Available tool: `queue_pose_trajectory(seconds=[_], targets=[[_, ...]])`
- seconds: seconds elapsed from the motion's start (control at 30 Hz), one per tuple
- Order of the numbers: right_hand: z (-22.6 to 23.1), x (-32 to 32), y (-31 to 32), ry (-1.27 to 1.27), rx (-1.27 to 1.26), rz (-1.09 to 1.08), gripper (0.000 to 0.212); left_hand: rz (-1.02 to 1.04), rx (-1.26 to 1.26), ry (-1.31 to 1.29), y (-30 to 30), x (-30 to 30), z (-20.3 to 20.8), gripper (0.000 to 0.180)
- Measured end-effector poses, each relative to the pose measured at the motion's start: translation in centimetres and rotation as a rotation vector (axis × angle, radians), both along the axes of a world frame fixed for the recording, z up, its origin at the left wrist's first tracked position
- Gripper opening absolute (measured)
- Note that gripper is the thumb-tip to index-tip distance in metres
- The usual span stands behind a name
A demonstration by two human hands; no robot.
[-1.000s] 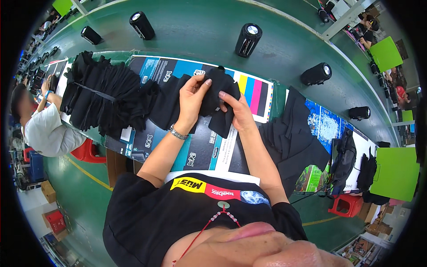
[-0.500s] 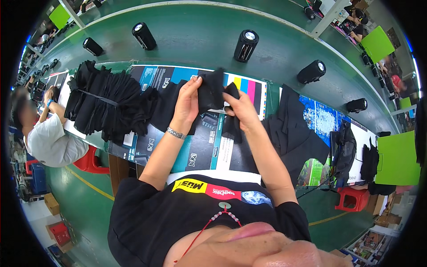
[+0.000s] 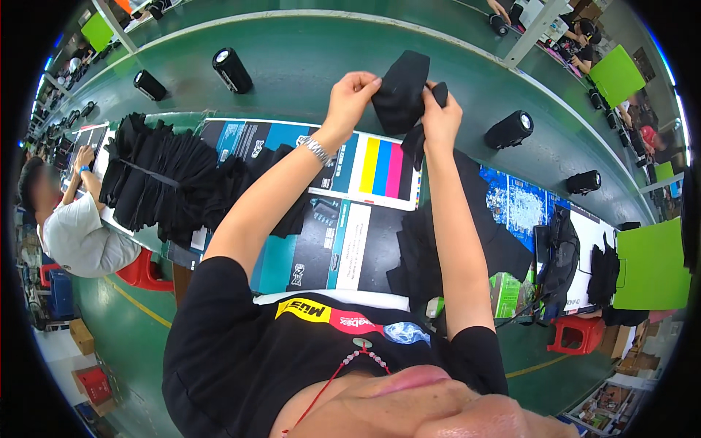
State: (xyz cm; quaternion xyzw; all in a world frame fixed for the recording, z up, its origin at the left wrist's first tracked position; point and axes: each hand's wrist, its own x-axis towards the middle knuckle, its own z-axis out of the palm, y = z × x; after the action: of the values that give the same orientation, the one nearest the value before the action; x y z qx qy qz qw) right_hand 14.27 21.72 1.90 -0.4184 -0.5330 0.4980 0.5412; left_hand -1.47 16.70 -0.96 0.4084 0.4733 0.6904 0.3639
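Note:
Both my arms reach out over the belt with a flat black cloth piece (image 3: 401, 91) stretched between them. My left hand (image 3: 353, 98) pinches its left edge. At its right side, the fingers of my right hand (image 3: 442, 120) are closed on the fabric, and a narrow dark flap hangs below them. The cloth covers the spot where a black cylindrical speaker stood, so that speaker cannot be seen. On the table to the left lies a thick bundle of black cloth pieces (image 3: 157, 179), tied with a strip. Loose black cloth (image 3: 482, 233) is spread to the right.
Other black cylindrical speakers stand on the green conveyor belt (image 3: 307, 55), one of them (image 3: 232, 71) to the left and another (image 3: 509, 130) to the right. Printed sheets (image 3: 310, 252) cover the table. A co-worker (image 3: 87, 226) sits at the left, with a red stool (image 3: 146, 271) close by.
Both hands have moved forward and up from the table to over the belt, carrying the black cloth. The cloth now spans the gap between them and hides the middle speaker.

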Motion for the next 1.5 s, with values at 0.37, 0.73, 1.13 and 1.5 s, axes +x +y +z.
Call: queue_pose_trajectory(seconds=[0.37, 0.73, 1.13, 1.5], targets=[[-2.6, -1.4, 9.8, 0.118, -0.334, 0.078, 0.021, -0.062, -0.243, -0.257, 8.1, -1.1, -2.2, 0.02], [-3.7, -0.1, 12.4, -0.61, -0.168, 0.035, 0.025, -0.178, -0.644, -0.211, 11.9, -2.3, 0.4, 0.047], [-6.4, 1.7, 11.8, -0.87, 0.028, -0.016, 0.026, 0.056, -0.221, 0.209, 15.2, 0.2, -8.2, 0.017], [-6.5, 3.9, 11.2, -1.173, 0.099, -0.014, 0.024, 0.398, -0.16, 1.042, 15.6, 2.0, -10.9, 0.023]])
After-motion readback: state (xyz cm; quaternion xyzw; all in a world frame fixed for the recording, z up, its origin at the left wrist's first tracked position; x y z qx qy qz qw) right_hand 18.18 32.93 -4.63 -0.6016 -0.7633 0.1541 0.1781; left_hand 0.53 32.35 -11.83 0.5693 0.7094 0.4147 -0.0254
